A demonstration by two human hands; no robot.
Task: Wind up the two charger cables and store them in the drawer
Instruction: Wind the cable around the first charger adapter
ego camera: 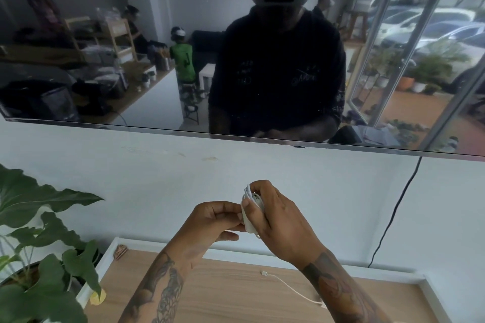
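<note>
A white charger cable point(250, 207) is wound into a small bundle and held in the air in front of the wall. My right hand point(275, 217) is closed around the bundle, fingers partly covering it. My left hand point(215, 220) pinches the bundle's lower left side with thumb and fingertips. A second white cable point(291, 288) lies loose on the wooden cabinet top point(223, 291), its plug end pointing left; its far end runs under my right forearm. No drawer is in view.
A large dark TV screen point(157, 60) hangs on the wall above. A black power cord point(393, 217) drops down the wall at the right. A leafy potted plant point(42, 244) stands left of the cabinet, beside its white rim point(105, 265).
</note>
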